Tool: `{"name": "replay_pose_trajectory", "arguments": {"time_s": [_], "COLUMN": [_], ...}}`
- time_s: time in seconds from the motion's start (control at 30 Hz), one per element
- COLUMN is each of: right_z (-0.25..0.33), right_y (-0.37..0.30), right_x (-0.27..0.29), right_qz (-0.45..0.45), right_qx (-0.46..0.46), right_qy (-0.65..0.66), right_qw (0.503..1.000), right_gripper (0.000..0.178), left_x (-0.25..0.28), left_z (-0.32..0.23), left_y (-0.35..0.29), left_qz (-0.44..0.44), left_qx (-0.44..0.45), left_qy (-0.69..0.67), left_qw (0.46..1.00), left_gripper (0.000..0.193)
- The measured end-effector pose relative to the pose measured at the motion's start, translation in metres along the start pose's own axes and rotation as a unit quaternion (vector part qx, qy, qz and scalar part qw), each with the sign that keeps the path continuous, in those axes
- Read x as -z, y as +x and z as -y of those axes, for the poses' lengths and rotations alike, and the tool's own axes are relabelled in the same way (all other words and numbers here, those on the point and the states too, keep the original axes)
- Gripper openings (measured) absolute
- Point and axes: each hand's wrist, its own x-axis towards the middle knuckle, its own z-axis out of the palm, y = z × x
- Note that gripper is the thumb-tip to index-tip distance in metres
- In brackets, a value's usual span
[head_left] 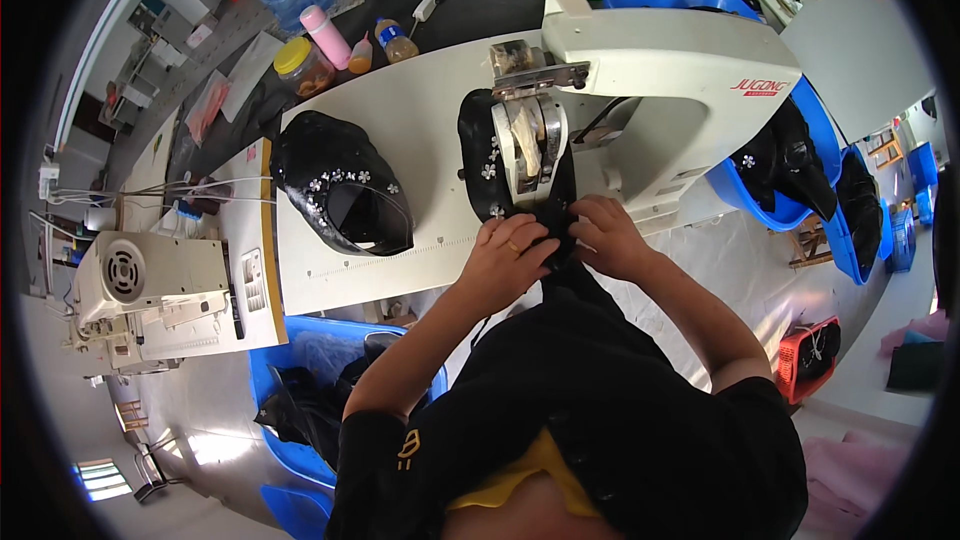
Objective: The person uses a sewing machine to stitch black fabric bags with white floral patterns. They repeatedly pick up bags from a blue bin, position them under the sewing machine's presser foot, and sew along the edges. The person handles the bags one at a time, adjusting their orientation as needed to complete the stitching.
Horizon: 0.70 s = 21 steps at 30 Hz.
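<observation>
A black shoe upper with small silvery flower ornaments is set around the pale arm of a white machine. My left hand grips its near edge with curled fingers, a ring on one of them. Beside it, my right hand pinches the same edge, close to the machine arm. The fingertips partly cover the material between them. To the left on the white tabletop lies a second black shoe upper, with a row of similar flowers around its opening.
Behind the table stand a yellow-lidded jar, a pink flask and a drink bottle. Blue bins with black pieces are at lower left and on the right. A sewing machine is at far left, a red basket at right.
</observation>
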Motion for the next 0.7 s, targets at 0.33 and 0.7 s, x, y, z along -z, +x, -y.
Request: {"name": "replay_pose_trajectory", "arguments": {"time_s": [0.33,0.7], "right_z": [0.008,0.021], "right_y": [0.057,0.096], "right_x": [0.062,0.096], "right_qz": [0.074,0.018], "right_qx": [0.054,0.065], "right_qy": [0.113,0.295], "right_qw": [0.989,0.953], "right_gripper": [0.022,0.033], "left_x": [0.045,0.122], "left_z": [0.001,-0.011], "left_y": [0.023,0.067], "left_qz": [0.019,-0.004], "left_qx": [0.04,0.08], "left_qy": [-0.109,-0.333], "left_qw": [0.993,0.939], "left_gripper": [0.023,0.013]}}
